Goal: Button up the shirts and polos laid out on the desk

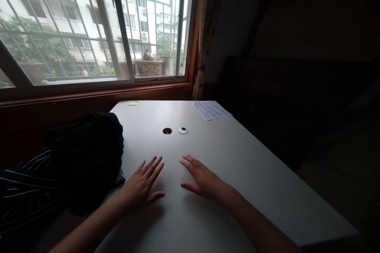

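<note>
My left hand (144, 185) lies flat on the white table (252, 174), fingers stretched out and holding nothing. My right hand (200, 178) rests palm down a little to its right, fingers spread and empty. A pile of dark clothes (86, 154) sits just left of my left hand, with a striped garment (26, 193) beneath it. Beyond the hands are a round cable hole (167, 131) and its loose white cap (183, 130).
A printed sheet of paper (211, 110) lies at the table's far right corner, and a yellow sticky note (132, 103) at the far edge. A barred window (89, 27) and a curtain (208, 35) stand behind. The room to the right is dark.
</note>
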A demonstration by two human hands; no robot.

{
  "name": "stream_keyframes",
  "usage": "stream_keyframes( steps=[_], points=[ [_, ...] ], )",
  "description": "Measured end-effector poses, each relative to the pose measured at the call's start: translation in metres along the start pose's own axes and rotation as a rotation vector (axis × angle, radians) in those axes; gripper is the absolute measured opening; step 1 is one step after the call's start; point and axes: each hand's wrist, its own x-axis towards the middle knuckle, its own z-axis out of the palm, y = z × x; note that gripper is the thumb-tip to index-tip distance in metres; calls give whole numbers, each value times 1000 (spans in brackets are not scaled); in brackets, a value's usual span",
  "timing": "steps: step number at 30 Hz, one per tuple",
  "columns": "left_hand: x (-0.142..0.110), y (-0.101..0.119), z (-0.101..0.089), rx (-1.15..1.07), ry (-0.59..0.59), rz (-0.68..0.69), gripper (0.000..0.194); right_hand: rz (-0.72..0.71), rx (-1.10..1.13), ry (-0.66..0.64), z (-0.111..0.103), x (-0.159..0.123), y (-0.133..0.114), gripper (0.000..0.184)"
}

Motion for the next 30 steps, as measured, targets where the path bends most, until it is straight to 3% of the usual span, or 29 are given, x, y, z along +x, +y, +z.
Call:
stream_keyframes(
  steps=[6,10,22,30],
  points=[
    [20,-13,19,-34,-170,58,94,-81,-36,-109,16,19,-4,92],
    [23,-15,28,-33,-169,53,89,-129,-25,-173,24,24,-2,91],
    [21,-16,30,1,-180,58,88,-112,-61,-172,29,23,-2,88],
    [21,-15,28,20,-214,50,88,-88,-100,-274,26,27,-2,90]
  ],
)
